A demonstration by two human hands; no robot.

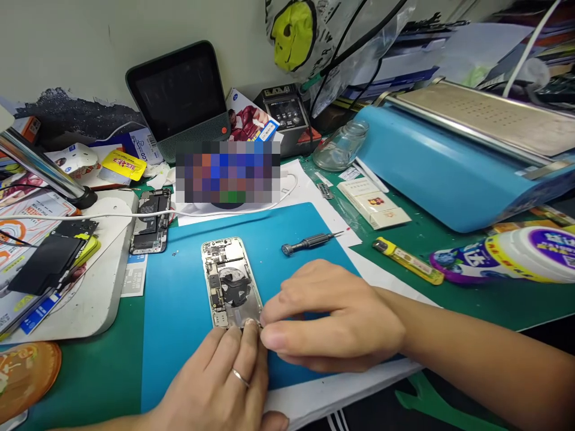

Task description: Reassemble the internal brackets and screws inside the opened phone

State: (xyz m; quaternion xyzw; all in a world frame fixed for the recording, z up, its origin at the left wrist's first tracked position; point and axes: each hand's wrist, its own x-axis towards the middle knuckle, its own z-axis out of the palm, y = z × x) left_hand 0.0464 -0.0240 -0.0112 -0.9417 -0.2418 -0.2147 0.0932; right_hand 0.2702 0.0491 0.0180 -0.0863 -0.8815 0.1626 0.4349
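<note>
An opened phone body (230, 281) lies on the blue mat (175, 353), its inner parts and a dark round patch showing. My left hand (224, 377), with a ring on one finger, rests stretched fingertips on the phone's near end; the thumb lies apart, lower down. At the phone's near right corner my right hand (332, 320) is closed in a pinch. Whatever sits between those fingertips is hidden or too small to name. Behind my right hand lies a dark precision screwdriver (309, 242). A second opened phone (151, 220) is at the mat's far left.
A blue machine with a metal plate (426, 161) takes up the right side. Near it are a yellow cutter (408, 260), a purple-white bottle (507, 257), a card box (372, 202) and a glass jar (341, 146). A white cable (179, 212) crosses behind the phone. A screen device (179, 96) stands behind.
</note>
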